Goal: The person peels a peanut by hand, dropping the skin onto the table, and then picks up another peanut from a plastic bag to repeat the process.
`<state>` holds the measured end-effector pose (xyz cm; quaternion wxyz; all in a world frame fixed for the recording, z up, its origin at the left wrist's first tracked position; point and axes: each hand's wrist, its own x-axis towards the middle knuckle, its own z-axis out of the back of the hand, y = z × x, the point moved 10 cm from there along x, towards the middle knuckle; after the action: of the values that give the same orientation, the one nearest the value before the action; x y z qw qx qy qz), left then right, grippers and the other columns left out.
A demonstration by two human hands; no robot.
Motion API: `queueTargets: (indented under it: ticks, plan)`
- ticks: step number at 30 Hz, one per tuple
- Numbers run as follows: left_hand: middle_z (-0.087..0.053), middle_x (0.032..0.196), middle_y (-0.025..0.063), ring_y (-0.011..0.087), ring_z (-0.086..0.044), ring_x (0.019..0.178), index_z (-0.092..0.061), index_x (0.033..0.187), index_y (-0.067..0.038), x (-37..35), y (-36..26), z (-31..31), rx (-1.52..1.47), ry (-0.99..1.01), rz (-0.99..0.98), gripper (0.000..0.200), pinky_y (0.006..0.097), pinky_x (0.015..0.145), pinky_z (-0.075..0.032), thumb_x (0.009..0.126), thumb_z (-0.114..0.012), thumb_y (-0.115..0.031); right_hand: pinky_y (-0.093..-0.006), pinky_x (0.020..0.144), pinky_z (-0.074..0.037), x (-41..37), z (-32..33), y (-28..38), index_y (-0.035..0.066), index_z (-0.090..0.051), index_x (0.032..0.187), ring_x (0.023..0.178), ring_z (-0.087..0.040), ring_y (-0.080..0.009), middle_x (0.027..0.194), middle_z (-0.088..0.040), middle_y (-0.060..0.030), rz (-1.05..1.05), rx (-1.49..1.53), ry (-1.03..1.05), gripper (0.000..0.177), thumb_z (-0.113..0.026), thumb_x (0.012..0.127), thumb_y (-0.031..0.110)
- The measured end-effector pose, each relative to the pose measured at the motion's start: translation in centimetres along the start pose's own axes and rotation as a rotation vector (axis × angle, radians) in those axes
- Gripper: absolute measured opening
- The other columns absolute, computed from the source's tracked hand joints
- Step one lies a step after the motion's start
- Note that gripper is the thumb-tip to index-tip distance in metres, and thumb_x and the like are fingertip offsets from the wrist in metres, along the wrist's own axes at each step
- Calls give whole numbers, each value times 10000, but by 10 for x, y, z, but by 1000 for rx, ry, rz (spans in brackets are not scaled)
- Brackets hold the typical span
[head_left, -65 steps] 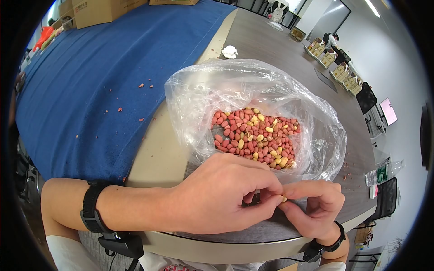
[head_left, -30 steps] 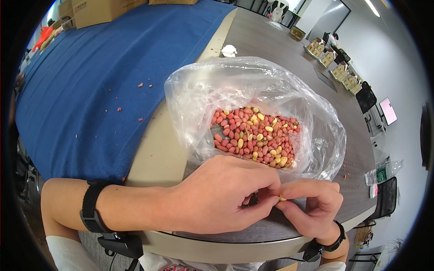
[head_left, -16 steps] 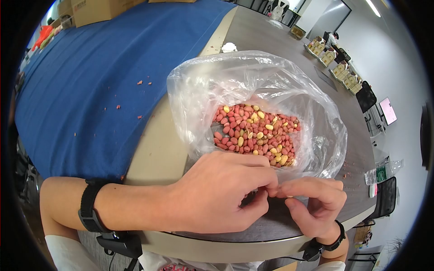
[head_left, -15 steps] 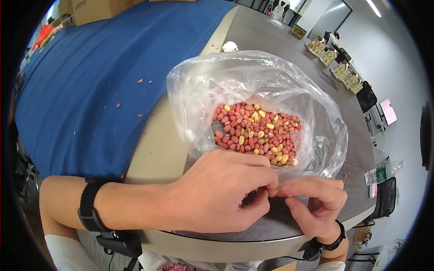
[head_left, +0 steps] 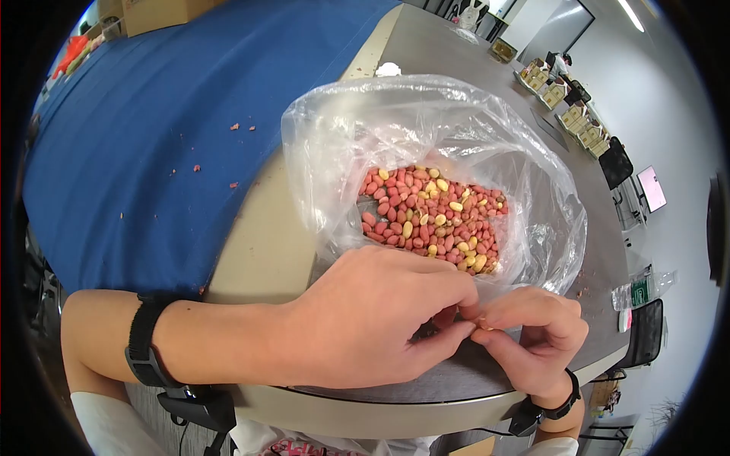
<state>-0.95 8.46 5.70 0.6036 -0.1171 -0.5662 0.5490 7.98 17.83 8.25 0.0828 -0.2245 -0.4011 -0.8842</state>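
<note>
A: First entry, the left hand (head_left: 388,315)?
B: Back uppermost, fingers curled, thumb and forefinger closed in a pinch on a small piece (head_left: 484,324). Black textile strap (head_left: 148,334) round the wrist.

A: And the right hand (head_left: 536,330)?
B: Also curled; thumb and forefinger pinched on the same item from the right, tips meeting or nearly meeting those of the left hand.

A: The small piece itself?
B: Pale brown, largely covered by the fingertips, too small to identify surely. It was located above the near part of the table (head_left: 487,80), just to the near side of the bag (head_left: 319,163).

A: Material of the bag?
B: Clear plastic film, thin, glossy, much creased; a wide, rounded mouth standing open.

A: Contents?
B: Peanuts (head_left: 437,220), many, ovoid, loosely heaped. Most wore dull red skins; a scattering were bare, smooth and yellowish.

A: Surfaces?
B: The table was dark grey with a faint grain, curved at the near side, with a smooth beige border (head_left: 266,205). At left lay a blue cloth (head_left: 152,167), softly rippled, dotted with reddish crumbs (head_left: 234,127).

A: Remaining items?
B: Beyond the bag, one white crumpled lump (head_left: 388,69); far left, a brown cardboard box (head_left: 156,17); at right, one transparent bottle (head_left: 639,292), green label.
</note>
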Motion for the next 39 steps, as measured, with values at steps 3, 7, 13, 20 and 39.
queueTargets:
  ticks: [3, 7, 13, 20, 39]
  plan:
    - [-671, 784, 65, 170, -644, 603, -679, 963, -33, 0, -5, 2, -4, -4, -45, 156, 287, 532, -508, 829, -756, -16, -280, 669, -580, 1, -1, 5, -27, -718, 913, 746, -740, -207, 855, -752, -118, 50, -5, 0, 227, -795, 727, -131]
    - [-668, 769, 66, 175, -638, 591, -683, 973, -37, 1, -9, 6, 7, -32, -82, 164, 291, 526, -500, 830, -760, -20, -281, 684, -587, -2, -1, 1, -38, -711, 920, 753, -748, -210, 867, -758, -126, 35, 23, -25, 229, -793, 728, -132]
    - [-670, 768, 63, 176, -636, 584, -683, 977, -42, 1, -6, 5, -23, -40, -60, 163, 294, 524, -500, 833, -754, -14, -280, 687, -591, -1, 0, -1, -45, -707, 907, 754, -755, -211, 864, -760, -124, 16, 31, -33, 211, -794, 732, -125]
    - [-678, 781, 74, 193, -640, 595, -688, 991, -36, 1, -8, 6, -11, -50, -75, 172, 298, 536, -506, 834, -755, -13, -282, 689, -586, 3, 0, 5, -30, -729, 903, 752, -746, -216, 859, -753, -131, 45, -33, -4, 226, -773, 714, -145]
    - [-701, 765, 68, 160, -635, 577, -740, 982, -48, 0, 2, 2, -83, 13, 97, 135, 289, 505, -479, 849, -765, -56, -272, 642, -562, 3, -1, 9, -27, -745, 946, 730, -709, -197, 869, -717, -133, 79, -64, 13, 287, -781, 695, -161]
